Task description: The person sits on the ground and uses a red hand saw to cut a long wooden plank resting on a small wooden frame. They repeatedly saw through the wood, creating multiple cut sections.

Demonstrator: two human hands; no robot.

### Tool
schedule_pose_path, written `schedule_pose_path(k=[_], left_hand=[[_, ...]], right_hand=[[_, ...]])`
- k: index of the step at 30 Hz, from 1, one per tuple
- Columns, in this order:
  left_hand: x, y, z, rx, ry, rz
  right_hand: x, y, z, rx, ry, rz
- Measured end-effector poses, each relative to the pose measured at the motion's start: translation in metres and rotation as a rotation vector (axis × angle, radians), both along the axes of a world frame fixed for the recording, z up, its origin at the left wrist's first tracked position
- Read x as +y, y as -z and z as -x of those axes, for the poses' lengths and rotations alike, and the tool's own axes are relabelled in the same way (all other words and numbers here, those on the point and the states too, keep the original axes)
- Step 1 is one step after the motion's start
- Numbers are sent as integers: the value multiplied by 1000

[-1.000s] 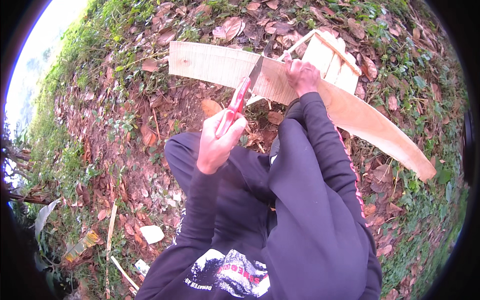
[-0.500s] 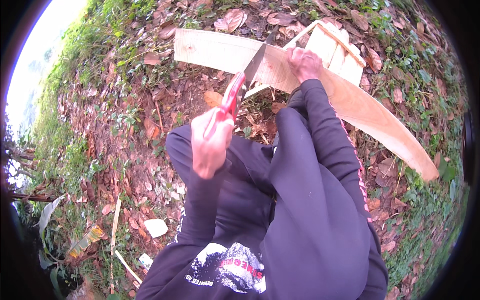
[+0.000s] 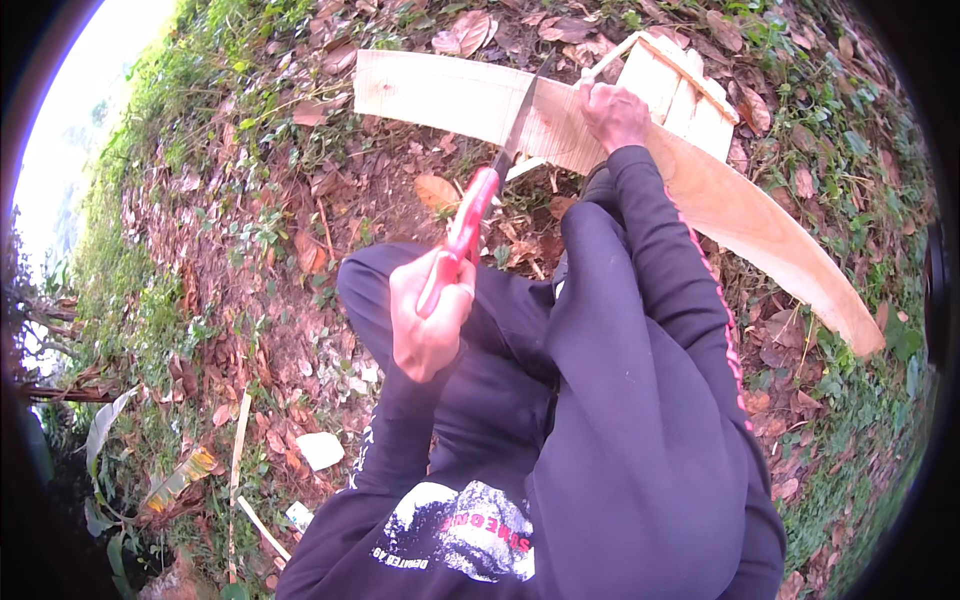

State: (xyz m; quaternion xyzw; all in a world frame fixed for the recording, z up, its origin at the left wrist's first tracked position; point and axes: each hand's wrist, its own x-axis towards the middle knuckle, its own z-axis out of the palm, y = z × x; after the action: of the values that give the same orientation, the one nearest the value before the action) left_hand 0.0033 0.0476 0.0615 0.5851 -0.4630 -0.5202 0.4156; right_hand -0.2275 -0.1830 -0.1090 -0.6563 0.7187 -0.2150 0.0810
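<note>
My left hand (image 3: pixel 428 318) is closed round the red handle of a handsaw (image 3: pixel 517 125). The saw's dark blade crosses a long pale wooden plank (image 3: pixel 430 92), which looks curved through the lens. My right hand (image 3: pixel 613 115) is closed over the plank's edge, a little right of the blade, pressing it down. From there the plank (image 3: pixel 770 225) runs on toward the lower right. Beneath and behind it stands a small slatted wooden piece (image 3: pixel 680 95), propping it up. My shoe is partly hidden under the plank, by my bent knee.
Dry leaves and green weeds cover the ground (image 3: pixel 300 215). Thin wood strips (image 3: pixel 238 470) and a pale flat scrap (image 3: pixel 320 451) lie at the lower left. A large torn leaf (image 3: pixel 180 482) stands near the left rim. My bent legs fill the lower middle.
My left hand has drawn the saw back toward my body, so its handle sits lower. My right hand still grips the plank, and the whole view has shifted slightly.
</note>
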Motion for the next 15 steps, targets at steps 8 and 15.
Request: schedule_pose_path(k=[8,15], left_hand=[[22,21,-10,-75,1,19],[-85,72,1,39,20,139]], right_hand=[[1,-4,6,-4,-46,-29],[4,0,0,-23,-21,21]])
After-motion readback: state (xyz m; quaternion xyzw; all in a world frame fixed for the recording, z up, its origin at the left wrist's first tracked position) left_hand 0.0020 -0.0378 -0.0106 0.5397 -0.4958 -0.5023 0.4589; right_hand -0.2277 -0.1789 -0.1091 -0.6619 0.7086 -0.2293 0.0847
